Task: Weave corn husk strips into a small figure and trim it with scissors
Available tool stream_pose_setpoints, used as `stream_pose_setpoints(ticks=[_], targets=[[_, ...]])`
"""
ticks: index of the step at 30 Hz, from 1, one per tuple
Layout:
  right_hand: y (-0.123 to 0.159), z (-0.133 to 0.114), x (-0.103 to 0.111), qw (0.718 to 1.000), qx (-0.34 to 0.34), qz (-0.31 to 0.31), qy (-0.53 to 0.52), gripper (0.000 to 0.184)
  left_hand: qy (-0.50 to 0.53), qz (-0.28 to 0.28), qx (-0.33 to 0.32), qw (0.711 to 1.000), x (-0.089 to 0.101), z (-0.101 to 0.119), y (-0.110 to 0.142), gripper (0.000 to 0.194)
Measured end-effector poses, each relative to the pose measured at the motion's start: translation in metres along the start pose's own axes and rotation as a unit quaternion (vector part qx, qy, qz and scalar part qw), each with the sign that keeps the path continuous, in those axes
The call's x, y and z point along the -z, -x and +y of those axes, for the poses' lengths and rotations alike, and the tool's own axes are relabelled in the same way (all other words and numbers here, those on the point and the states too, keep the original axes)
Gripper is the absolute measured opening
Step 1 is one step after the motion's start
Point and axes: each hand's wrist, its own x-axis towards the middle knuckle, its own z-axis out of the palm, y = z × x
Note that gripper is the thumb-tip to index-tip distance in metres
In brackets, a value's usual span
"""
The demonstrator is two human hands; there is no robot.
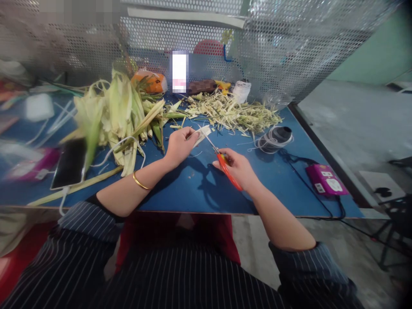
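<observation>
Between the thumb and fingers of my left hand [180, 145] is a pale strip of corn husk [202, 134]. My right hand [238, 168] grips a pair of scissors [229, 172] with orange-red handles. Its metal blades reach up to the strip; whether they touch it I cannot tell. A large heap of green and cream corn husks [120, 107] lies left of my left hand. Beyond both hands spreads a pile of thin husk scraps [231, 112]. To the right of my right hand, a spool of grey thread [273, 139] rests on its side.
A black-screened phone [69, 164] with a white cable lies at left on the blue table [193, 195]. On the right is a purple power socket [326, 179] with black cords. A lit phone [179, 71] and an orange packet [149, 81] stand before a perforated metal panel [206, 32].
</observation>
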Motion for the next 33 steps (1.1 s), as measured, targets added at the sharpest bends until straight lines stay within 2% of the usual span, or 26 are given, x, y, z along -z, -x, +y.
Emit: stream_pose_setpoints(ticks=[5, 11, 18, 20, 22, 24, 25, 27, 29, 30, 31, 32, 33], targets=[[0.001, 0.002, -0.005, 1.000, -0.002, 0.006, -0.020, 0.050, 0.084, -0.029, 0.068, 0.994, 0.000, 0.002, 0.000, 0.027], [0.001, 0.005, -0.007, 1.000, 0.012, 0.019, 0.011, 0.047, 0.090, -0.050, 0.065, 0.993, 0.001, -0.003, -0.005, 0.029], [0.000, 0.014, -0.006, 1.000, 0.015, 0.009, 0.010, 0.047, 0.092, -0.077, 0.096, 0.988, 0.004, 0.000, -0.006, 0.028], [-0.002, 0.015, -0.001, 1.000, 0.002, 0.021, -0.004, 0.046, 0.112, -0.071, 0.097, 0.986, 0.006, 0.000, -0.008, 0.027], [-0.003, 0.013, 0.010, 1.000, -0.015, 0.021, -0.017, 0.044, 0.149, -0.037, 0.102, 0.983, 0.009, -0.002, -0.014, 0.027], [-0.002, 0.008, 0.025, 0.998, -0.038, -0.036, -0.017, 0.042, 0.196, 0.015, 0.119, 0.973, 0.013, -0.004, -0.021, 0.027], [-0.001, 0.004, 0.032, 0.994, -0.054, -0.097, -0.013, 0.041, 0.218, 0.037, 0.129, 0.967, 0.015, -0.005, -0.024, 0.026], [-0.001, -0.001, 0.046, 0.964, -0.077, -0.254, 0.003, 0.041, 0.253, 0.070, 0.146, 0.954, 0.018, -0.006, -0.030, 0.024], [-0.008, -0.003, 0.056, 0.924, -0.086, -0.372, 0.026, 0.042, 0.270, 0.084, 0.157, 0.946, 0.020, -0.006, -0.032, 0.023], [-0.015, -0.002, 0.059, 0.911, -0.093, -0.401, 0.034, 0.042, 0.273, 0.088, 0.161, 0.944, 0.020, -0.006, -0.033, 0.024], [-0.024, 0.000, 0.061, 0.908, -0.108, -0.403, 0.035, 0.043, 0.273, 0.087, 0.163, 0.944, 0.020, -0.006, -0.032, 0.024], [-0.034, 0.003, 0.062, 0.914, -0.128, -0.384, 0.028, 0.043, 0.273, 0.083, 0.164, 0.944, 0.019, -0.006, -0.032, 0.024], [-0.046, 0.007, 0.063, 0.932, -0.149, -0.332, 0.016, 0.043, 0.272, 0.078, 0.163, 0.945, 0.019, -0.006, -0.031, 0.023]])
